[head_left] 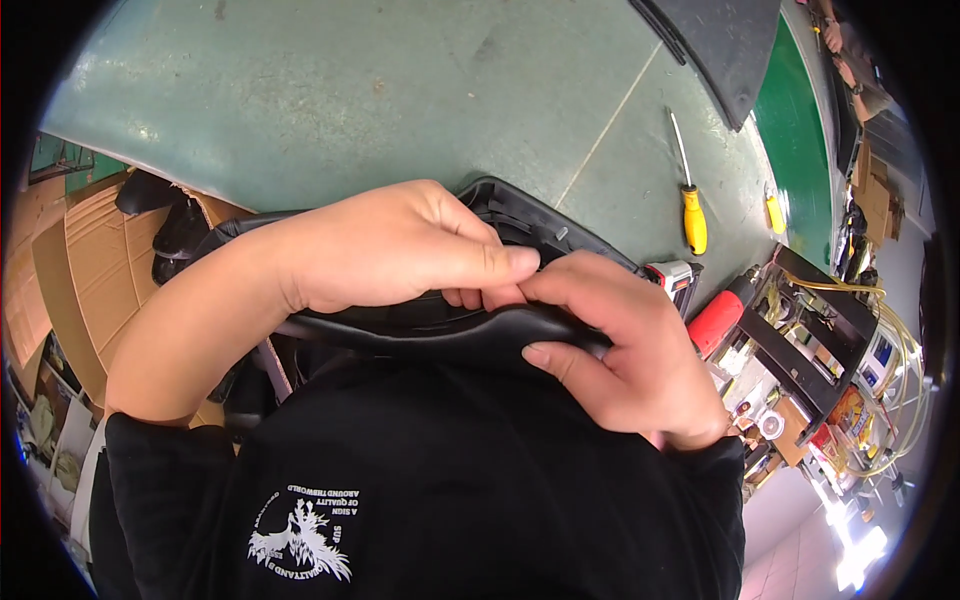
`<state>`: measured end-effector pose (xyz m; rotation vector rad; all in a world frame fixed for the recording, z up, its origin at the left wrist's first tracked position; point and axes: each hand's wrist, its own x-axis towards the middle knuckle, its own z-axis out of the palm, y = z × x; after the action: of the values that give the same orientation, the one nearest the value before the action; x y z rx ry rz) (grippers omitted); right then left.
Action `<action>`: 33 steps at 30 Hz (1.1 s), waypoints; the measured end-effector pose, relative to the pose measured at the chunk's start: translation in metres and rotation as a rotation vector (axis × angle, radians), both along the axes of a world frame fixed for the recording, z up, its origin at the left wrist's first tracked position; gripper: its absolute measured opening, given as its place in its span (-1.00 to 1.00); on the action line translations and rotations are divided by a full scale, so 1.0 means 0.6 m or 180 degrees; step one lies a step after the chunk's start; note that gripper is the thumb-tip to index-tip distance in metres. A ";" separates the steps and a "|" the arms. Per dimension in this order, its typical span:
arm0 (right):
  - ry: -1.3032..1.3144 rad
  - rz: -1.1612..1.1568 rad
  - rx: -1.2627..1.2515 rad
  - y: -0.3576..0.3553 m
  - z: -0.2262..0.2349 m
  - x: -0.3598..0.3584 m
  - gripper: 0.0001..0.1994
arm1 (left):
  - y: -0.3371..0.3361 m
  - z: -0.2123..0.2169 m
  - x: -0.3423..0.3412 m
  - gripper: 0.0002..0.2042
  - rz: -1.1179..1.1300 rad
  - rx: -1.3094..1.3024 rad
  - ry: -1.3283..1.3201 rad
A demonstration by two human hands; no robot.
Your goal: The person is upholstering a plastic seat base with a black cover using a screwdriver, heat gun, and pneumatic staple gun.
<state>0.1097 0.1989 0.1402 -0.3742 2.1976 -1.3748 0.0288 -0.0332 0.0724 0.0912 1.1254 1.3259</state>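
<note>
A black part with a soft, leather-like cover (430, 338) and a hard plastic frame (500, 200) lies at the near edge of the bench, against my body. My left hand (400, 250) reaches across it from the left, with thumb and fingers pinched over its inner edge. From the other side, my right hand (630, 345) grips the cover's near rim, thumb outside and fingers curled inward. The fingertips of both hands meet near the middle of the part. Between them, the folded edge of the cover is mostly hidden.
On the green-grey bench (330, 110) a yellow-handled screwdriver (694, 215) lies to the right, with another yellow handle (774, 212) beyond. A red tool (718, 318) is near my right hand. Black sheet (725, 45) lies far right; cardboard boxes (100, 270) stand left. Another person's hand (833, 38) shows top right.
</note>
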 end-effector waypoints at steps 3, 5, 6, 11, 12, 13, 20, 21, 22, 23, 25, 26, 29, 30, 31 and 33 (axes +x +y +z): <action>0.0016 0.0025 0.0047 0.000 0.001 0.001 -0.51 | -0.010 -0.006 -0.008 -0.74 -0.0402 0.0277 0.0308; -0.0366 -0.0064 0.0064 0.003 0.002 -0.003 -0.45 | -0.017 -0.002 -0.010 -0.76 -0.0201 0.0369 0.0268; -0.0703 -0.0200 0.0047 0.007 0.005 -0.006 -0.42 | -0.021 0.001 -0.010 -0.77 0.0001 0.0451 0.0259; -0.0883 -0.0196 -0.0209 0.012 -0.004 -0.023 -0.36 | -0.030 0.006 -0.017 -0.76 -0.0518 0.0395 0.0250; -0.0915 -0.0295 -0.0338 0.012 -0.005 -0.025 -0.36 | -0.032 0.005 -0.018 -0.76 -0.0693 0.0636 0.0403; -0.0956 -0.0260 -0.0299 0.012 -0.006 -0.028 -0.36 | -0.027 0.001 -0.015 -0.77 -0.0572 0.0709 0.0425; -0.1381 -0.0594 -0.0727 0.008 -0.012 -0.034 -0.49 | -0.027 -0.011 -0.009 -0.87 -0.0303 0.0528 -0.0426; -0.1516 -0.0800 -0.0836 0.007 -0.012 -0.035 -0.51 | -0.027 -0.011 -0.009 -0.88 -0.0144 0.0585 -0.0250; -0.1471 -0.0772 -0.0873 0.005 -0.012 -0.036 -0.52 | -0.028 -0.012 -0.009 -0.89 0.0059 0.0740 -0.0047; -0.1816 -0.1034 -0.1038 0.004 -0.010 -0.038 -0.55 | -0.028 -0.012 -0.010 -0.89 0.0009 0.0652 -0.0074; -0.2103 -0.1321 -0.1241 0.001 -0.006 -0.044 -0.62 | -0.028 -0.014 -0.010 -0.89 0.0311 0.0710 -0.0043; -0.2133 -0.1347 -0.1209 0.001 -0.005 -0.052 -0.62 | -0.029 -0.015 -0.010 -0.89 0.0317 0.0737 -0.0056; -0.2120 -0.0849 -0.0926 -0.005 -0.005 -0.075 -0.65 | -0.032 -0.017 -0.014 -0.88 0.0539 0.0746 -0.0001; -0.2178 -0.0824 -0.0889 -0.009 -0.004 -0.083 -0.65 | -0.034 -0.017 -0.017 -0.87 0.0531 0.0730 0.0002; -0.2223 -0.0699 -0.0648 -0.013 -0.003 -0.090 -0.68 | -0.037 -0.018 -0.021 -0.86 0.0551 0.0771 0.0032; -0.1916 -0.0344 -0.0112 -0.022 -0.006 -0.107 -0.75 | -0.040 -0.018 -0.029 -0.85 0.0631 0.0800 0.0068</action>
<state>0.0457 0.1855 0.1367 0.1410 1.7129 -1.3609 0.0115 -0.0574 0.0614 0.1824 1.0003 1.6438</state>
